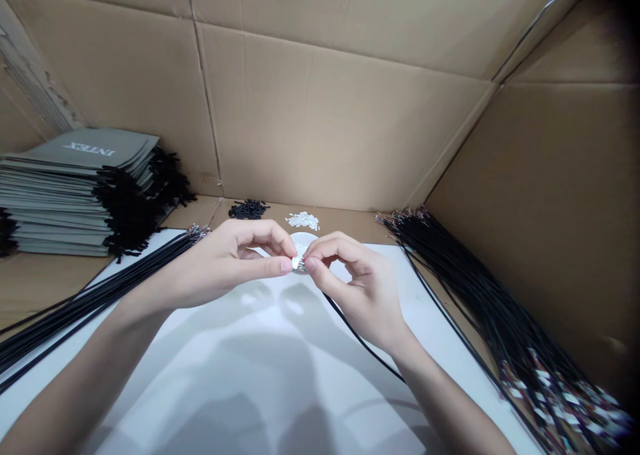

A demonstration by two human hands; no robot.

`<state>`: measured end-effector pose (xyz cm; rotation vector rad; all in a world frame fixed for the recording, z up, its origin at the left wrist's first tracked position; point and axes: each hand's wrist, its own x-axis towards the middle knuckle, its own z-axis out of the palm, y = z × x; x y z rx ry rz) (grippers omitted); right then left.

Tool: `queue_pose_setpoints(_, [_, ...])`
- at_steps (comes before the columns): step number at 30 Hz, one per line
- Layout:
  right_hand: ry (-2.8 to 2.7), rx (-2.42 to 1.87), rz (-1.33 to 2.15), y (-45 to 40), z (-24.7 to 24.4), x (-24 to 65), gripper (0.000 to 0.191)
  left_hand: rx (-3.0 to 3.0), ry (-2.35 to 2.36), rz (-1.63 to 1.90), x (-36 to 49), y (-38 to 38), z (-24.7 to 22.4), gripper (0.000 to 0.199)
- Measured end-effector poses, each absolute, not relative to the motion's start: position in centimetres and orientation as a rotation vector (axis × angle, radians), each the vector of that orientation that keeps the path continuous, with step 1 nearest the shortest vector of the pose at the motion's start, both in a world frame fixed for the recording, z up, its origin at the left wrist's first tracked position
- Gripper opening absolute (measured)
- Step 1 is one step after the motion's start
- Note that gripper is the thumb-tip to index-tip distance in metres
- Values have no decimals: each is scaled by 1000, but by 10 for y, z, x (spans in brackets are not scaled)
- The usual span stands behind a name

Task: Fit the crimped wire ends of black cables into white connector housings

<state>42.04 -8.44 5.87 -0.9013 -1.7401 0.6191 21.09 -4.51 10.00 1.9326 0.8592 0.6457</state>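
Near the middle of the white work surface, my two hands meet fingertip to fingertip. My left hand (pixel 245 258) pinches a small white connector (pixel 296 263) between thumb and forefinger. Thin wire ends at the tip of a black cable (pixel 363 341) are pinched in my right hand (pixel 353 275), close against the connector. The cable runs from under that hand down to the right. Whether the wires sit inside the connector I cannot tell. Just behind the fingertips is a round white dish (pixel 313 237), partly hidden by my hands.
Behind the hands lie a pile of short black tubes (pixel 249 209) and a pile of white connectors (pixel 303 220). Black cable bundles flank me, one left (pixel 115 278) and one right (pixel 460 288). A stack of grey INTEX bags (pixel 55 201) stands left. Cardboard walls (pixel 325 121) enclose the back and right.
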Motion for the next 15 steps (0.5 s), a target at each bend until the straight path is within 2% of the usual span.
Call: queue_pose_setpoints(15, [-1823,-1006,694,-90,77,430,17,1415,759,662,227,-32,70,10])
